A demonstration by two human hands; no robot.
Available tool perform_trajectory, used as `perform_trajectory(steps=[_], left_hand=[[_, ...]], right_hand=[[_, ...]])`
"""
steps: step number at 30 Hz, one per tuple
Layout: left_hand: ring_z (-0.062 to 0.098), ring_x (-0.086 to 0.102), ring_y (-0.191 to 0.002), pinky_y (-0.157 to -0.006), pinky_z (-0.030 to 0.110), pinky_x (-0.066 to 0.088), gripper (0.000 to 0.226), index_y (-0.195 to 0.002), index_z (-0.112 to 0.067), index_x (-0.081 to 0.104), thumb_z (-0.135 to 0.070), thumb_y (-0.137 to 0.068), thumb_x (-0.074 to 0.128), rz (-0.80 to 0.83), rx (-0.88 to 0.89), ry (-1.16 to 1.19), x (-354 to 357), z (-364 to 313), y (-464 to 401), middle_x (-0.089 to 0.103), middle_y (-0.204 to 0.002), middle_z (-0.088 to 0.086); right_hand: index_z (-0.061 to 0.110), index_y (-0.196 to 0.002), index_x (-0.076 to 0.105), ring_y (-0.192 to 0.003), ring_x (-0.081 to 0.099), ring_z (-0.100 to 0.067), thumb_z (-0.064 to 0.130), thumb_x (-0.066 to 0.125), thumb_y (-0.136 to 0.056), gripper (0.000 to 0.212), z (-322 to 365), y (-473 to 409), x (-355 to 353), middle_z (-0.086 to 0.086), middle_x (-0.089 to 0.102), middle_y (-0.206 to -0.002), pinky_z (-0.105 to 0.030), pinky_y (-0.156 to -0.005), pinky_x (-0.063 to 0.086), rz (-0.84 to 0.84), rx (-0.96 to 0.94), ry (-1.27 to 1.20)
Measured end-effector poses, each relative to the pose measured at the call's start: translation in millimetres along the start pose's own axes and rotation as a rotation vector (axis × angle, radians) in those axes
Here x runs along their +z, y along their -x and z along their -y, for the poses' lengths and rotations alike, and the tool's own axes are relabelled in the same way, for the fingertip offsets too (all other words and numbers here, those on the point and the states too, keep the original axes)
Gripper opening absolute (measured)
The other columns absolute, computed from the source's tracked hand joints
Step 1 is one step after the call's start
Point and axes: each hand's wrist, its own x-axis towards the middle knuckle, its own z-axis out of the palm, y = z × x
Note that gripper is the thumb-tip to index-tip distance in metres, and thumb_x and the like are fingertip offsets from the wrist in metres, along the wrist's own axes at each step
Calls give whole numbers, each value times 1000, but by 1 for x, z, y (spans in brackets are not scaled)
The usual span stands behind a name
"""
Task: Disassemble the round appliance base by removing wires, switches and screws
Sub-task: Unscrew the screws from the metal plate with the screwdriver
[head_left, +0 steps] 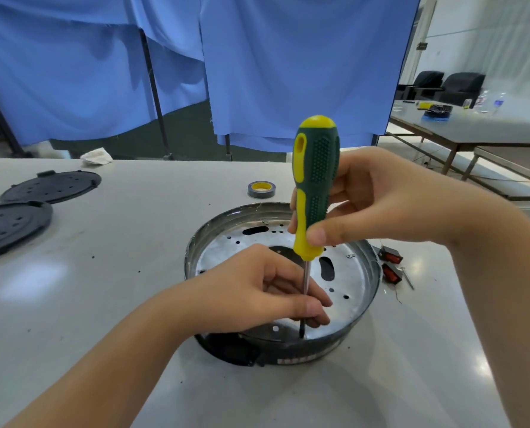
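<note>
Round appliance base (214, 242) on the tabletop (134, 273), directly before the person. Screwdriver (314, 186) stands near-vertical — right hand (381, 205) grips its handle, left hand (257, 291) pinches the shaft at the near rim, tip down.

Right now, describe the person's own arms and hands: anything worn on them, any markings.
Both arms are bare from the frame's lower edge to the wrist: no sleeves, gloves, watch or bracelet show. The left hand and right hand are bare too, with no rings or markings visible. The fingernails that show are short and unpainted. No cables or straps run along either forearm.
</note>
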Motion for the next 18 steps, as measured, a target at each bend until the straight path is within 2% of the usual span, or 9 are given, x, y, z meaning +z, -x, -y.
perform_trajectory(steps=[4,6,8,10,11,14,18], left_hand=[[11,72,-87,-80,18,53,13,-98,-17,73,-14,-86,68,-24,1,-4,-2,2,-2,77,-89,-2],[10,72,-86,-80,17,53,12,-97,-16,73,-15,-86,68,-21,5,-14,-1,3,-3,76,-87,-4],[10,72,-84,-78,16,53,10,-94,-14,73,-14,-86,68,-23,11,-10,-1,2,-3,76,-86,-3],[11,73,-82,-76,15,52,8,-91,-13,73,-13,-86,68,-26,19,2,-1,2,-3,76,-84,-1],[11,72,-81,-76,15,52,7,-90,-13,74,-13,-86,68,-28,23,5,-1,1,-3,76,-83,0],[11,72,-81,-77,17,52,4,-86,-17,75,-18,-83,72,-28,21,-14,0,0,-3,76,-82,-1],[11,72,-81,-79,22,54,3,-83,-24,75,-23,-81,74,-33,22,-43,0,1,-3,75,-81,-4]], right_hand=[[18,-93,66,-87,68,-27,52,74,-65,45,4,-5,9,-3,70,-92,-39,-76,58,-227,6,132],[14,-88,62,-79,66,-28,59,71,-65,51,5,-10,15,-4,65,-82,-37,-71,57,-361,-48,194],[9,-88,62,-80,63,-33,60,73,-65,57,4,-13,18,-11,64,-83,-41,-71,53,-416,-75,230],[5,-94,65,-86,63,-36,54,73,-62,59,4,-12,16,-19,65,-93,-42,-73,53,-401,-49,178],[7,-96,67,-86,65,-33,50,74,-61,56,4,-11,14,-18,67,-95,-39,-73,55,-372,-32,148],[22,-100,71,-84,71,-11,34,78,-63,40,7,-4,7,-4,73,-99,-19,-72,56,-231,-60,-24],[11,-115,61,-86,72,-13,6,69,-71,45,5,1,3,-4,75,-91,-20,-74,55,-118,-114,-201]])
